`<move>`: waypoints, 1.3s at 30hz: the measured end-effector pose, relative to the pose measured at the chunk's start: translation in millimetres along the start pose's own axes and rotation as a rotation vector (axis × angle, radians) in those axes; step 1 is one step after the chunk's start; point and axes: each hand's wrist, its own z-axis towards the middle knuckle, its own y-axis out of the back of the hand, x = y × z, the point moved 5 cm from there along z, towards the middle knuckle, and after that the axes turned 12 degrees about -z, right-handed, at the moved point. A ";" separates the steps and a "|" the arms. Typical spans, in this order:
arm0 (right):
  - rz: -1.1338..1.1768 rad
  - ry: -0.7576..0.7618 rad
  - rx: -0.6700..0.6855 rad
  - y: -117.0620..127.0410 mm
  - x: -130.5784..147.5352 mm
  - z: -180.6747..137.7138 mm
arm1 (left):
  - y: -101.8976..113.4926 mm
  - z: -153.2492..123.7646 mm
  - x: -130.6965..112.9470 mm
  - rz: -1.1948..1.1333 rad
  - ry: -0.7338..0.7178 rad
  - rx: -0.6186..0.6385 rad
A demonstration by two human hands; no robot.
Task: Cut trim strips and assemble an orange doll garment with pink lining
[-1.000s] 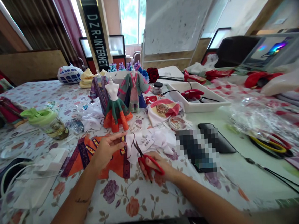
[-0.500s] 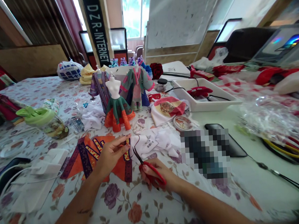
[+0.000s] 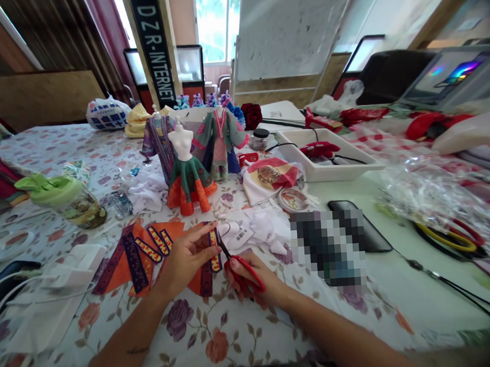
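My left hand pinches the right edge of an orange doll garment with purple and yellow bands, which lies flat on the floral tablecloth. My right hand grips red-handled scissors, their dark blades pointing up-left at the garment's edge by my left fingers. A thin dark thread loops just above the blades. White fabric pieces with a label lie right behind the scissors.
A small white mannequin in a green and orange skirt stands behind, with two dressed doll forms. A white tray, a tape roll, a black phone, a green-topped jar and a white charger with cables surround the hands.
The scissors have moved up-left, closer to the garment's edge and my left fingers. My left hand has closed its pinch on the garment. The view has shifted a little.
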 end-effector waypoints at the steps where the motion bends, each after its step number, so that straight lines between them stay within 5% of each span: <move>1: 0.000 0.001 -0.007 0.6 -1.3 0.7 | -1.6 -0.7 1.9 -0.026 0.009 0.000; 16: -0.091 0.090 -0.057 2.4 1.8 1.3 | 9.8 -3.1 -3.8 0.058 -0.083 -0.169; 39: -0.106 0.144 -0.005 0.5 9.4 -5.0 | -4.5 -8.7 -0.2 -0.184 -0.099 -0.051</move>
